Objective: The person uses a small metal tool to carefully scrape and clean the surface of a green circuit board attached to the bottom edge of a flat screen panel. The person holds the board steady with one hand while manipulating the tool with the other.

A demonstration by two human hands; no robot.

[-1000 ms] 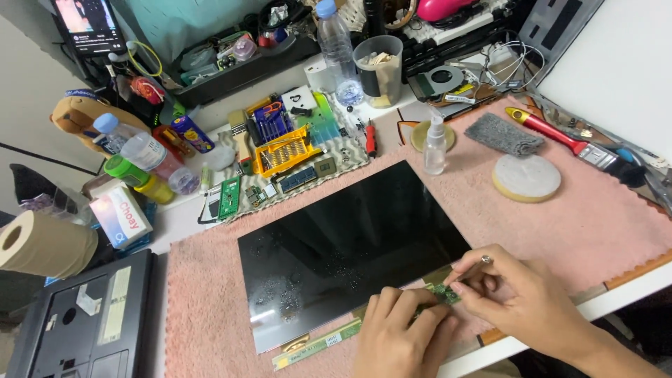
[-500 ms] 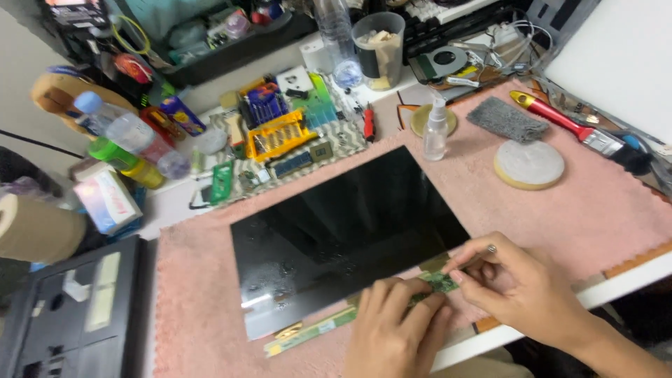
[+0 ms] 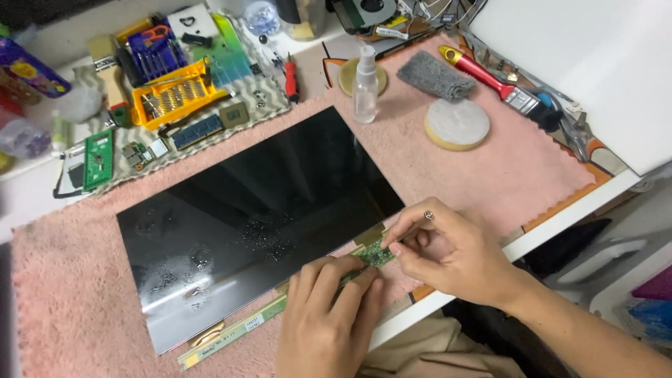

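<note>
My left hand (image 3: 329, 322) lies flat, pressing the green circuit strip (image 3: 308, 297) along the black display panel's (image 3: 259, 217) near edge. My right hand (image 3: 448, 255) pinches a thin tool (image 3: 413, 224) there; pink mat (image 3: 518, 168) lies open rightward.

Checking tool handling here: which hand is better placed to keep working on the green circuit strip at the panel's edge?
The right hand: it holds a thin tool tipped at the green circuit strip. The left hand lies flat, pressing the strip down.
</note>
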